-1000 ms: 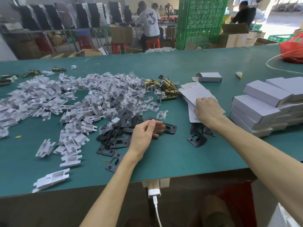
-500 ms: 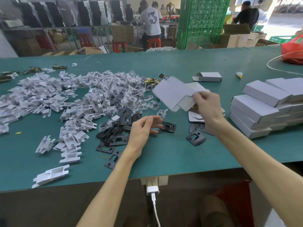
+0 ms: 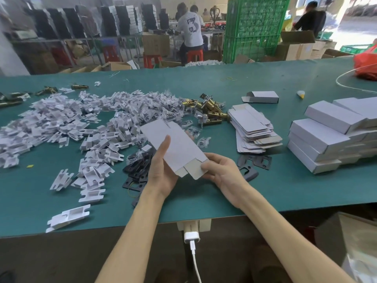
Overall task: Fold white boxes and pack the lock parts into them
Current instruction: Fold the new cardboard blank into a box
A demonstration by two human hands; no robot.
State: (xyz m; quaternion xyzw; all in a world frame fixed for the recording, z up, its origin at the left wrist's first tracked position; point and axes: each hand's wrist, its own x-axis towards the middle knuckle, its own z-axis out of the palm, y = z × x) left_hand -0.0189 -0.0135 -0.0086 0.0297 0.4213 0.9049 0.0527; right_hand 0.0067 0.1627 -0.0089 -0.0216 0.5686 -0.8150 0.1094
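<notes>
The left hand holds a flat white box blank from beneath, with the thumb laid along its upper face. The right hand pinches the near end of the blank at its brown inner flaps. The blank is unfolded and held tilted above the green table, over the black metal plates.

A stack of flat blanks lies to the right of the hands. Finished white boxes are piled at the far right. One partly folded box lies alone behind the stack of blanks. Brass latches lie just left of that stack. Bagged screws and a wide pile of white plastic inserts cover the left half of the table.
</notes>
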